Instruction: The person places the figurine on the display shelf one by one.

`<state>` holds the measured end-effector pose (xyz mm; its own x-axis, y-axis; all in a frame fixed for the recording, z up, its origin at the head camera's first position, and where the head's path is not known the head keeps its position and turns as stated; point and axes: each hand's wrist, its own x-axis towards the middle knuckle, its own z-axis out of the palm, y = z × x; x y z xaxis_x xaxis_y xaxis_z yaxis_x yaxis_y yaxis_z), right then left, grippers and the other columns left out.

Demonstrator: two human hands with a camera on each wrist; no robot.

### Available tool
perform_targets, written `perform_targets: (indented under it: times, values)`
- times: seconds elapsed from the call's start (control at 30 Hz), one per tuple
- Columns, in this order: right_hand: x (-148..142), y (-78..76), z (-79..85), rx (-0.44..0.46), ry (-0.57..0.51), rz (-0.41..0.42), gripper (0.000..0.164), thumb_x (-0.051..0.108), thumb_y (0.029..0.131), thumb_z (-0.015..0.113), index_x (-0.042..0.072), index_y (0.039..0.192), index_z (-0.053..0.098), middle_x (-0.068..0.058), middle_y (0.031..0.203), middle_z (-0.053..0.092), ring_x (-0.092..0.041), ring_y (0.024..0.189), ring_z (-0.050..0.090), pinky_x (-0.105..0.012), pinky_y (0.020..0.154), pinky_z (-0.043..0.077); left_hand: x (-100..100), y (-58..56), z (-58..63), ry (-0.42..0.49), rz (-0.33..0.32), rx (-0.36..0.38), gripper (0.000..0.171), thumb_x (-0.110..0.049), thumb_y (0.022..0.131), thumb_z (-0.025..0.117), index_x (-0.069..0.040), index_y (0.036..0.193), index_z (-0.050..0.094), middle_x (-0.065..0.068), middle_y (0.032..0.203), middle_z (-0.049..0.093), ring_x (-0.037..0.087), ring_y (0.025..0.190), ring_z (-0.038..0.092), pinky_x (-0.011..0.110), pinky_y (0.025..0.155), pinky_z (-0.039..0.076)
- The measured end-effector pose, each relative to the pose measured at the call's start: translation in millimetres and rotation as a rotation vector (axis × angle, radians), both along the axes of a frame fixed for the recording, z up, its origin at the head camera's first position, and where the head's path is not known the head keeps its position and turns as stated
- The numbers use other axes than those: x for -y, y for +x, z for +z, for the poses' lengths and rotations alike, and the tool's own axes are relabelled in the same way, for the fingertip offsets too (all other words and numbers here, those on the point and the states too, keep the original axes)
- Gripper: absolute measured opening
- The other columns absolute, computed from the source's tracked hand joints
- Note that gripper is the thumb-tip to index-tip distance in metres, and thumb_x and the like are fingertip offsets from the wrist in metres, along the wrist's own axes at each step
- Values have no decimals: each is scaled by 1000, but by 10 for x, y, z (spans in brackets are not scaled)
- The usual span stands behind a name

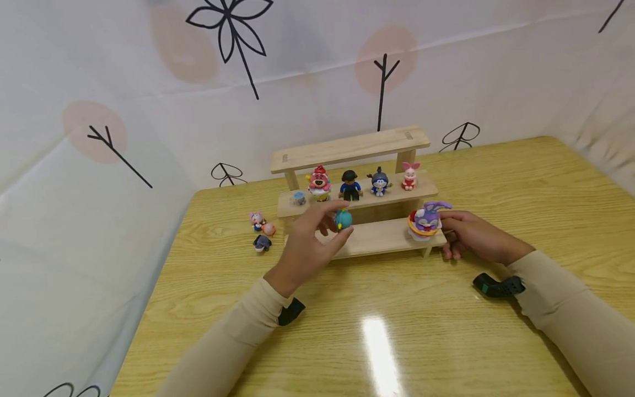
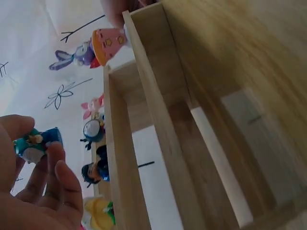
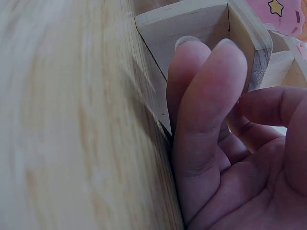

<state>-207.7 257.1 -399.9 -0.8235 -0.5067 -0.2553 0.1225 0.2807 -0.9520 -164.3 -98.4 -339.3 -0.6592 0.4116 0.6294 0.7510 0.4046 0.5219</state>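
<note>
My left hand [image 1: 310,242] pinches a small teal toy figure [image 1: 343,219] between thumb and fingertips, held up in front of the wooden shelf [image 1: 369,240]. In the left wrist view this figure [image 2: 36,143] shows teal and blue parts and a pale belly. At the right end of the lowest board, my right hand [image 1: 471,237] holds the board's end, its fingers on both sides of it. Two of its fingers [image 3: 206,105] hang low beside the tabletop. Next to that hand, a purple rabbit figure [image 1: 428,219] in a pink cup [image 2: 111,42] stands on the board.
On the middle board stand a pink bear figure [image 1: 319,182], a dark-capped figure [image 1: 350,186], a blue figure [image 1: 379,183], a piglet figure [image 1: 409,176] and a small blue piece [image 1: 299,198]. Several small toys, including a grey-blue one [image 1: 262,243], lie left on the table [image 1: 223,298].
</note>
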Motion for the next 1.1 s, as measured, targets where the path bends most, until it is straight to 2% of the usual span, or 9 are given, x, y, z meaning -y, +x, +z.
perform_targets:
  times: [0.2, 0.33, 0.53, 0.7, 0.83, 0.97, 1.1]
  values:
    - [1, 3, -2, -3, 7, -1, 37, 38, 111, 29, 17, 129, 53, -11, 80, 64, -18, 64, 61, -34, 57, 57, -168, -25, -81, -48, -50, 217, 40, -13, 93, 72, -11, 130, 59, 3, 107, 66, 9, 84, 62, 20, 71, 54]
    - [-2, -1, -12, -1, -1, 4, 38, 38, 111, 29, 15, 131, 52, -11, 80, 65, -18, 64, 62, -34, 57, 57, -267, -59, -131, -91, -44, 342, 38, -15, 94, 72, -13, 129, 59, 1, 108, 69, 4, 81, 63, 18, 72, 55]
    - [-6, -5, -17, 1, 6, 6, 43, 38, 111, 28, 8, 137, 47, -11, 81, 65, -18, 65, 62, -34, 57, 57, -375, -106, -183, -135, -13, 453, 35, -19, 95, 70, -13, 127, 58, -2, 112, 68, 4, 80, 63, 18, 70, 55]
    - [-11, -14, -11, 3, 16, -2, 49, 38, 112, 27, 2, 141, 42, -12, 81, 65, -19, 65, 62, -34, 57, 56, -487, -146, -198, -137, 13, 491, 32, -22, 94, 72, -13, 121, 57, -4, 104, 65, 6, 77, 61, 18, 65, 53]
    - [-20, -18, -13, -1, 11, -1, 46, 38, 112, 27, 5, 139, 45, -12, 81, 65, -19, 64, 62, -35, 57, 56, -593, -180, -195, -130, 31, 494, 27, -25, 93, 74, -17, 112, 56, -6, 92, 62, 6, 73, 59, 17, 60, 50]
    - [-27, -15, -16, -11, 2, 15, 41, 37, 112, 27, 10, 132, 50, -11, 80, 65, -18, 65, 62, -34, 57, 57, -693, -199, -197, -143, 46, 471, 26, -27, 92, 74, -18, 108, 55, -6, 88, 60, 5, 73, 58, 16, 60, 49]
    - [-22, -18, -22, -13, 1, 24, 40, 37, 112, 28, 10, 131, 51, -10, 80, 66, -18, 65, 63, -34, 57, 56, -756, -196, -220, -191, 71, 406, 28, -31, 92, 74, -18, 109, 56, -8, 85, 59, 3, 71, 56, 15, 61, 48]
